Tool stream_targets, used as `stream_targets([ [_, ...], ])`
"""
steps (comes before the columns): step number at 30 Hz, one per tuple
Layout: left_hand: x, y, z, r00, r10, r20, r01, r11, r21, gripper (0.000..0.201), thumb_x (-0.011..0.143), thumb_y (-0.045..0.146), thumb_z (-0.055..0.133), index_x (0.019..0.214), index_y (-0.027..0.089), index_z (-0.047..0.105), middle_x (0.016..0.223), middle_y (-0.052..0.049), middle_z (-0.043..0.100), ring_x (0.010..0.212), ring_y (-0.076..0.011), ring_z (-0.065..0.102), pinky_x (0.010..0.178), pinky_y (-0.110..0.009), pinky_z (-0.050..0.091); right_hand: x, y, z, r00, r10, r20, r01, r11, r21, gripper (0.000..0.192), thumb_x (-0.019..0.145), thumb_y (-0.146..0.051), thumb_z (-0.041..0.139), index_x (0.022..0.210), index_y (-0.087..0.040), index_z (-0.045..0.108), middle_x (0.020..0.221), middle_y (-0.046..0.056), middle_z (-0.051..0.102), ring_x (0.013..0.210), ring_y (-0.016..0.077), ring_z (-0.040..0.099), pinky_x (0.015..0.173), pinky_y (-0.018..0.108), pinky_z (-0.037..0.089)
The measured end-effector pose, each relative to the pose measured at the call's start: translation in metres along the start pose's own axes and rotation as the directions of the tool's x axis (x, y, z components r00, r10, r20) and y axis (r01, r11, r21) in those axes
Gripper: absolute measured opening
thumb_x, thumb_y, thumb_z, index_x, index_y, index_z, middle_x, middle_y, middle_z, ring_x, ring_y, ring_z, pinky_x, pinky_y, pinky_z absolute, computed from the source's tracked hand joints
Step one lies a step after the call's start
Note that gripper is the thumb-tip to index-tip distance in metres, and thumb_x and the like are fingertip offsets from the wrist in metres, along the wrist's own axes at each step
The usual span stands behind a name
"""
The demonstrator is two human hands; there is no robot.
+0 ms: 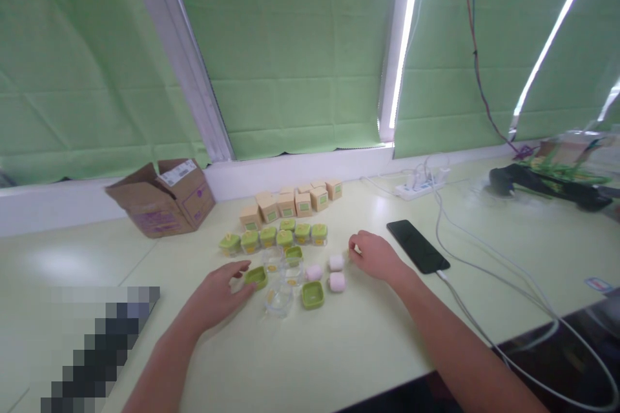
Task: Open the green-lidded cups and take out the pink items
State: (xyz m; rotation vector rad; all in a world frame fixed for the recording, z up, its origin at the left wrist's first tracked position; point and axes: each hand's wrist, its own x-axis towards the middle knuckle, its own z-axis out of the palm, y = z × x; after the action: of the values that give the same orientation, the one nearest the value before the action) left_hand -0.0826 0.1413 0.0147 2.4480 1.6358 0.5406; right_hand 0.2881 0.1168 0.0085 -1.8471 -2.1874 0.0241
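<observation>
Left hand (220, 290) touching green lid (255, 277), right hand (376, 257) beside pink marshmallows (336, 262), pale table (339, 348)

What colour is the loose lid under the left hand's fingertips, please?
The square plastic lid is lime green, seen in the head view.

I am in a work room, like a small packing office. My pale green worktop (339, 348) sits by big windows with green blinds (290, 45). A cardboard box (162, 200) is open on it, with rows of little boxes (290, 201), a power strip (421, 186) and a phone (417, 245) on its cable.
</observation>
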Motion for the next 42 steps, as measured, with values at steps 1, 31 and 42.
stream_targets([
  [1, 0.000, 0.002, -0.001, 0.999, 0.011, -0.036, -0.010, 1.000, 0.011, 0.052, 0.080, 0.051, 0.055, 0.118, 0.015, 0.060, 0.109, -0.011, 0.068, 0.093, -0.0251, 0.064, 0.078, -0.035, 0.051, 0.001, -0.001, -0.001, 1.000, -0.006, -0.018, 0.007, 1.000, 0.017, 0.020, 0.090, -0.025, 0.044, 0.093, -0.020, 0.063, 0.093, 0.005, 0.061, 0.083, 0.0155, 0.058, 0.072, 0.026, 0.036],
  [31, -0.002, 0.057, 0.016, 0.930, 0.233, -0.286, -0.247, 0.969, -0.014, 0.027, 0.088, 0.028, 0.048, 0.063, 0.018, 0.052, 0.057, 0.003, 0.050, 0.054, -0.0103, 0.048, 0.056, -0.022, 0.036, 0.085, -0.017, 0.033, 0.998, -0.062, -0.001, 0.060, 0.962, 0.268, 0.074, 0.074, -0.052, 0.064, 0.135, -0.017, 0.042, 0.128, 0.014, 0.057, 0.114, 0.0269, 0.055, 0.092, 0.033, 0.040],
  [42, -0.004, 0.065, 0.017, 0.916, 0.272, -0.295, -0.278, 0.960, 0.019, 0.027, 0.088, 0.025, 0.047, 0.063, 0.018, 0.053, 0.057, 0.003, 0.050, 0.053, -0.0102, 0.048, 0.055, -0.022, 0.038, 0.080, -0.026, 0.027, 0.994, -0.106, -0.030, 0.110, 0.961, 0.253, 0.042, 0.078, -0.039, 0.064, 0.114, -0.018, 0.056, 0.112, 0.010, 0.062, 0.101, 0.0214, 0.057, 0.084, 0.029, 0.039],
])
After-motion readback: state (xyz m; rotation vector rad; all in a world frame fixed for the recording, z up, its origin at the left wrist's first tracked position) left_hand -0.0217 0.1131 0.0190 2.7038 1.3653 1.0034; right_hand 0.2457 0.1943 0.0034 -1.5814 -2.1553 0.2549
